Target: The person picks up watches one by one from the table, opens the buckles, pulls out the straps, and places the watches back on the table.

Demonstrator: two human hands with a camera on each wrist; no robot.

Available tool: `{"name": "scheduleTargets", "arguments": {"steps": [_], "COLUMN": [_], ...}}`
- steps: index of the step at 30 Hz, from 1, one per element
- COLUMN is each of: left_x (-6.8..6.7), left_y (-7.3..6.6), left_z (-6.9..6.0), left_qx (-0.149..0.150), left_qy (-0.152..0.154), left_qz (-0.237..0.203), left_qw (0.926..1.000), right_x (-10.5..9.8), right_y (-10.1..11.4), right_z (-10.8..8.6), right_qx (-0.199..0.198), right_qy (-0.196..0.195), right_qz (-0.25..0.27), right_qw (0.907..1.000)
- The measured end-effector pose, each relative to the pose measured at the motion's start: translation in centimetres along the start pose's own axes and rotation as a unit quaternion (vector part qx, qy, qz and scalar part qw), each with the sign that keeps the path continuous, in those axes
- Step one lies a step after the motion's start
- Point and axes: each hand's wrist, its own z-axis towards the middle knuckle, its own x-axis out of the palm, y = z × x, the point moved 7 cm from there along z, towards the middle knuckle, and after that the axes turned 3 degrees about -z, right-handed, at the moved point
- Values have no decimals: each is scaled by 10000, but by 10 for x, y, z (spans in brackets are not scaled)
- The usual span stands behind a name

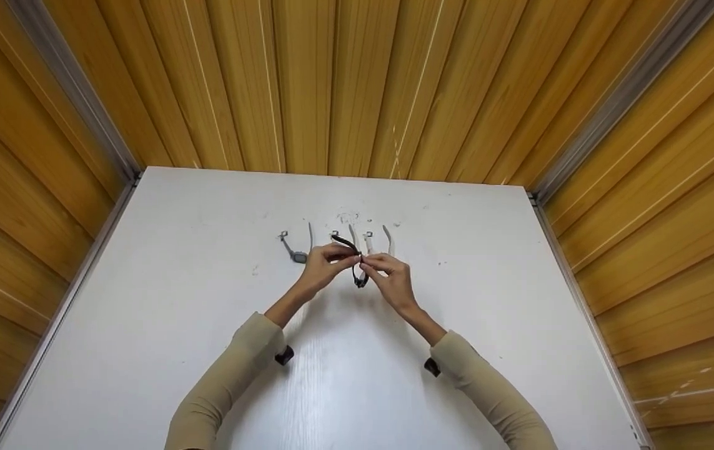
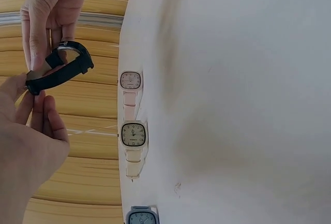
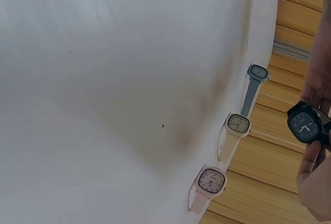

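Note:
A black wristwatch (image 1: 360, 282) is held above the table between the two hands. My left hand (image 1: 324, 267) pinches its strap from the left. From the right, my right hand (image 1: 392, 281) pinches the strap close to the left fingertips. In the left wrist view the strap of the black wristwatch (image 2: 61, 78) bends round into a loop, its ends meeting at the fingers. The right wrist view shows its dark squarish dial (image 3: 304, 126) with light hands. Fingers cover the joining part of the strap, so whether it is buckled is hidden.
On the white table (image 1: 207, 312) a grey-blue watch (image 3: 258, 72), a cream watch (image 3: 238, 124) and a pink watch (image 3: 211, 181) stand in a row behind the hands. Wood-patterned panels (image 1: 307, 87) rise behind the table and at both sides.

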Motion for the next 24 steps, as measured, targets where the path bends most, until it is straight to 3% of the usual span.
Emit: {"name": "scheduleTargets", "arguments": {"steps": [9, 13, 18, 24], "left_x": [1, 3, 5, 2], "left_y": [3, 2, -3, -2], "left_z": [0, -1, -2, -2], "left_qx": [-114, -26, 302, 317], "left_qy": [354, 344, 328, 131], "left_qz": [30, 185, 354, 258], "left_qw": [9993, 9992, 9984, 9991], "right_x": [0, -1, -1, -2], "right_y": [1, -2, -7, -10], "right_z": [-3, -5, -5, -5], "right_qx": [-12, 15, 229, 299], "right_qy": [1, -16, 36, 29], "right_qz": [-224, -108, 220, 265], "right_qw": [9997, 9999, 9995, 9992]}}
